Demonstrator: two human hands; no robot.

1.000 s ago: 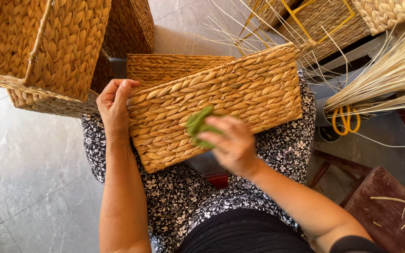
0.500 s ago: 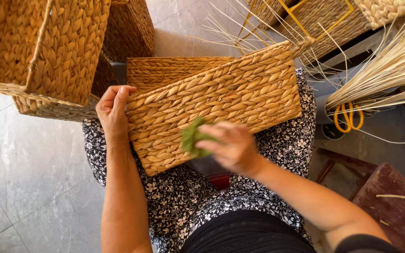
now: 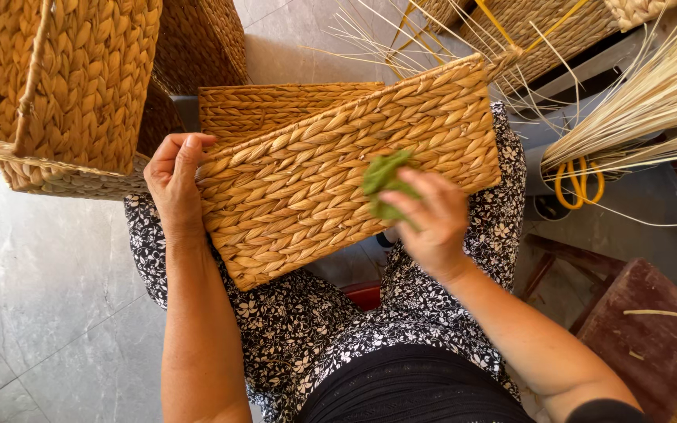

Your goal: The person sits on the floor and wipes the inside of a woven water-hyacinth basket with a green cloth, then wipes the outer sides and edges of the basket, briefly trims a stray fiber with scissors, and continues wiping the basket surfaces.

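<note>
Two hands work one woven rectangular basket (image 3: 331,172) (coarse braided straw); left hand (image 3: 174,184) grips its edge; right hand (image 3: 429,215) pinches a crumpled green cloth (image 3: 384,182).

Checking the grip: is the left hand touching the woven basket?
Touching. The head view shows the left hand gripping the woven basket at its left edge, thumb lying on the weave with no gap.

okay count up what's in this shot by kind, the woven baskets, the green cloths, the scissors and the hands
Woven straw baskets: 5 (rectangular one on the lap, flat one behind it, big one top left, dark one beside it, one top right)
Green cloths: 1
Orange-handled scissors: 1
Hands: 2 (left hand, right hand)
Total: 9
</note>
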